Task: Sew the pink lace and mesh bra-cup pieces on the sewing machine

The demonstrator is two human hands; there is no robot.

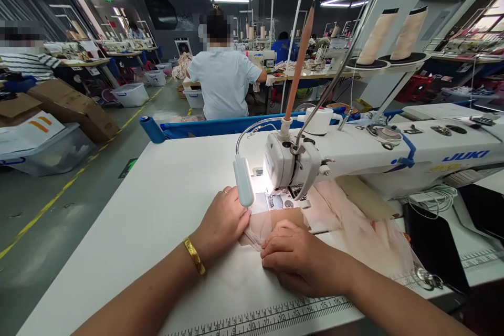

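A sheer pale-pink fabric piece lies in front of the sewing machine's needle area, with a tan-brown piece over its right part. My left hand, wearing a ring and a gold bracelet, pinches the fabric's left edge; the lamp partly hides its fingertips. Curled over the near edge, my right hand grips the fabric beside the tan piece. Just beyond both hands is the white sewing machine head, its needle plate lit. More sheer pink fabric trails to the right under the machine arm.
A small lamp on a bent neck hangs close by my left fingers. A ruler strip runs along the table's front. At right lie a black phone-like slab and coiled white cable. A blue thread spool stands far left; a co-worker sits ahead.
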